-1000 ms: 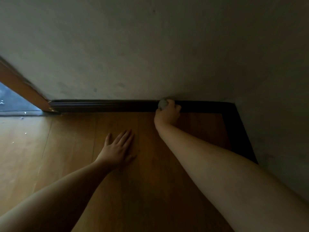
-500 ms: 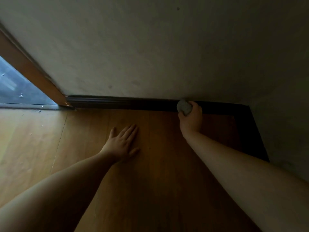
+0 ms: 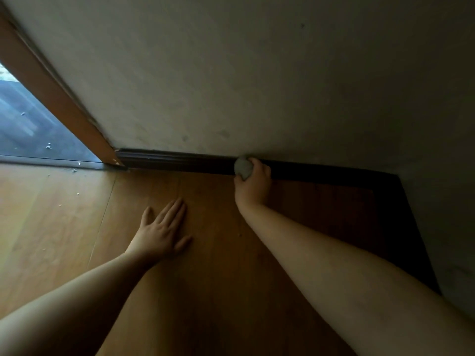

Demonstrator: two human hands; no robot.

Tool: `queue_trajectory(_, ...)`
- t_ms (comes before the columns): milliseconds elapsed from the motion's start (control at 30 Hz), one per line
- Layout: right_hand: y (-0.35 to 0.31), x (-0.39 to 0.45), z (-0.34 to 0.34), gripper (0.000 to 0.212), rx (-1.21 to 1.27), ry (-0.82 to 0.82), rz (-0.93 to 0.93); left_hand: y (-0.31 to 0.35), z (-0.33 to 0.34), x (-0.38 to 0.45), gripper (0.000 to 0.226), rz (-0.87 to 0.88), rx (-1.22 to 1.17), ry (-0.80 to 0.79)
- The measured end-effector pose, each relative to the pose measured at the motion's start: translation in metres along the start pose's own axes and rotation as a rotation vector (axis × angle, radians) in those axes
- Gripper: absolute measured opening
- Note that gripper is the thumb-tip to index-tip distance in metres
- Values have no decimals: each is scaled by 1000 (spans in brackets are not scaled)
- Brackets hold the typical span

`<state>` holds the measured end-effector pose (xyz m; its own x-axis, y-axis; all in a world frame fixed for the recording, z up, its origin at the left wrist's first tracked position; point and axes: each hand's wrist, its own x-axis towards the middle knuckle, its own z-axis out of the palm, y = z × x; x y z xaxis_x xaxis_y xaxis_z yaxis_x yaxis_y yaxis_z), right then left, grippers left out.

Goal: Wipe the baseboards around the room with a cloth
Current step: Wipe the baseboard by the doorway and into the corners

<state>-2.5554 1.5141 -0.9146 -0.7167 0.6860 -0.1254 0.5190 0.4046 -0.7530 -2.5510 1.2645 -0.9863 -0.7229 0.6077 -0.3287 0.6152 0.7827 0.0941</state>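
Observation:
A dark brown baseboard [image 3: 180, 161] runs along the foot of a pale wall and turns a corner at the right. My right hand [image 3: 253, 185] grips a small balled grey cloth [image 3: 243, 167] and holds it against the baseboard, about midway along the wall. My left hand [image 3: 162, 232] lies flat on the wooden floor, fingers straight and spread, a short way in front of the baseboard and to the left of my right hand.
A wooden door frame [image 3: 64, 111] slants down to the baseboard's left end, with a grey floor [image 3: 30, 129] beyond the threshold. Small white specks lie near the threshold [image 3: 74, 170]. The second wall [image 3: 442, 201] closes the corner at the right.
The view has shifted, so the doorway shows more at the left. My right hand with the cloth stays on the baseboard, now a little farther from the right corner. My left hand stays flat on the floor.

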Motion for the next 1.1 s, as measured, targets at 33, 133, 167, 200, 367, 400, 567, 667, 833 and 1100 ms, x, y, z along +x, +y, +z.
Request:
queue_trajectory(33,-7,-4,7,44,19,-5,18,-3,1,-5,92,-10,4,-3)
queue_trajectory(133,-13,-9,16,44,30,-68,-12,-13,5,-17,91,-33,51,-49)
queue_trajectory(167,-12,-10,16,43,22,-100,-47,-14,6,-20,91,-41,64,-68)
queue_trajectory(200,-11,-10,15,43,18,-121,-76,-14,7,-22,91,-49,63,-83)
queue_trajectory(367,-3,-8,0,43,54,-131,-118,1,2,-25,91,-80,-8,-119)
queue_trajectory(400,-1,-7,-5,43,63,-122,-125,6,0,-25,90,-93,-14,-133)
queue_trajectory(567,14,-1,-44,44,37,-5,-59,28,-9,-32,97,-170,-71,-306)
queue_trajectory(667,26,12,-65,46,6,59,16,36,-11,-34,119,-172,-79,-380)
queue_trajectory(833,34,27,-67,46,0,92,70,41,-17,-25,130,-167,-84,-377)
queue_trajectory(1100,-1,8,-13,43,23,157,188,34,-9,-23,134,-156,-36,-339)
